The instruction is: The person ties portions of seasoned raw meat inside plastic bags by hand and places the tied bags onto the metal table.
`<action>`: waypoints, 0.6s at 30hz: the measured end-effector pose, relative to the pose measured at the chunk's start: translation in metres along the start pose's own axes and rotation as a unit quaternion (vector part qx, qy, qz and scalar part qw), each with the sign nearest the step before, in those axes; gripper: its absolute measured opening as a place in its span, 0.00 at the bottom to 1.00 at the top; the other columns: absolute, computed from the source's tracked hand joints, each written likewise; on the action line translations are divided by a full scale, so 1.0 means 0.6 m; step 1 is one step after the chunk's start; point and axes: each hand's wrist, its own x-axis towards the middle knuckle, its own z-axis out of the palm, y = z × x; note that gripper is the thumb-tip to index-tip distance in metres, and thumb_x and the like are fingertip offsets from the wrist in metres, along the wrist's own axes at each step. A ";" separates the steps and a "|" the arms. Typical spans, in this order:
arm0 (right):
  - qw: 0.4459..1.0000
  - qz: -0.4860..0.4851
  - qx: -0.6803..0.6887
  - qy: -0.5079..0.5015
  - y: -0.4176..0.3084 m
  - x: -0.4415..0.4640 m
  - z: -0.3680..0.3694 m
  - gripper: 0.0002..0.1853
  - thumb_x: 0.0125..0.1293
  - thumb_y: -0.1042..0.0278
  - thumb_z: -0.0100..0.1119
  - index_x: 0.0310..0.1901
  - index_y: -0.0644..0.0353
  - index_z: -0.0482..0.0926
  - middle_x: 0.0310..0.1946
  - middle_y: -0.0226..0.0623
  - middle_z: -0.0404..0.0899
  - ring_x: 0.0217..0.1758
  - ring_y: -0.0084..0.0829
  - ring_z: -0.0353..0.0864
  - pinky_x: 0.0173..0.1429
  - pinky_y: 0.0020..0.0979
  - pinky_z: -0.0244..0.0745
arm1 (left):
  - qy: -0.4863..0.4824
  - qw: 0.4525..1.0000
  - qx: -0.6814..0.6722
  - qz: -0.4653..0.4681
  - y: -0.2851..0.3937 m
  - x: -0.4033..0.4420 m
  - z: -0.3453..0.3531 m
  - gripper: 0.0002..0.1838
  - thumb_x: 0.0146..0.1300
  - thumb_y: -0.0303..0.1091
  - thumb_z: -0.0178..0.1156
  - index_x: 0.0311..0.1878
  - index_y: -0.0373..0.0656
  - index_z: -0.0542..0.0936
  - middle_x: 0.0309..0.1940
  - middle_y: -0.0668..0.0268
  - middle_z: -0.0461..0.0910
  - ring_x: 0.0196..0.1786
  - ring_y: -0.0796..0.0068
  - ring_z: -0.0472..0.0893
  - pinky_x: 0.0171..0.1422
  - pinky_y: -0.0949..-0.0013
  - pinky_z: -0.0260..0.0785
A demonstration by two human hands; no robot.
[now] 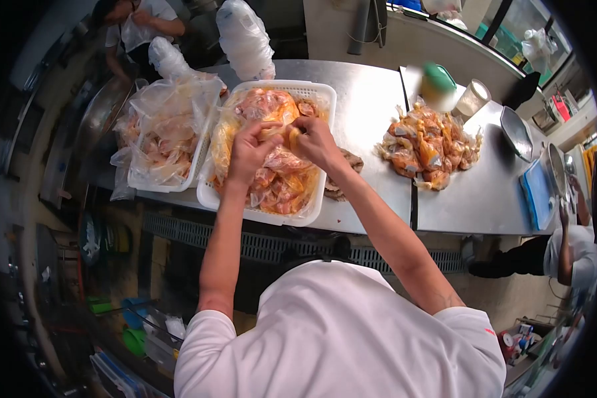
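A white plastic basket (333, 106) stands on the steel table, lined with clear plastic and filled with bagged raw meat in orange-yellow marinade. Over its middle, my right hand (316, 142) is closed, its curled fingers pinching the gathered top of a plastic bag of marinated meat (286, 158). Facing it, my left hand (247, 158) has its thumb and fingers bent around the same bag's plastic, loosely closed. What lies between the fingertips is partly hidden. More marinated meat (262, 105) shows beyond my hands.
Left of it is a second white basket (196, 162) with paler meat under clear plastic. Stacked clear bags (245, 40) stand behind. At right lie a heap of tied meat bags (431, 146), a white tub (472, 99) and a dark tray (516, 134). Co-workers (139, 26) stand at both sides.
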 end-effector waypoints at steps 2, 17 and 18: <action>0.995 -0.036 0.074 0.058 0.039 0.008 0.021 0.10 0.67 0.72 0.56 0.45 0.69 0.79 0.47 0.45 0.82 0.44 0.28 0.83 0.49 0.31 0.78 | 0.022 0.985 0.155 0.065 0.029 -0.020 0.045 0.21 0.58 0.23 0.68 0.57 0.38 0.81 0.52 0.54 0.83 0.53 0.58 0.84 0.60 0.59 0.75; 0.924 0.008 0.364 -0.117 0.115 -0.012 -0.051 0.10 0.72 0.73 0.59 0.52 0.64 0.80 0.43 0.29 0.83 0.48 0.20 0.79 0.58 0.28 0.72 | 0.140 0.968 0.162 0.130 -0.058 0.035 0.099 0.09 0.57 0.16 0.64 0.38 0.39 0.76 0.34 0.66 0.83 0.37 0.75 0.81 0.44 0.70 0.73; 0.923 -0.006 0.369 -0.113 0.130 -0.015 -0.058 0.09 0.74 0.69 0.58 0.50 0.64 0.81 0.40 0.26 0.82 0.44 0.18 0.77 0.49 0.25 0.70 | 0.139 0.928 0.282 0.202 -0.048 0.033 0.111 0.09 0.56 0.17 0.65 0.36 0.39 0.77 0.33 0.64 0.81 0.37 0.69 0.81 0.44 0.66 0.72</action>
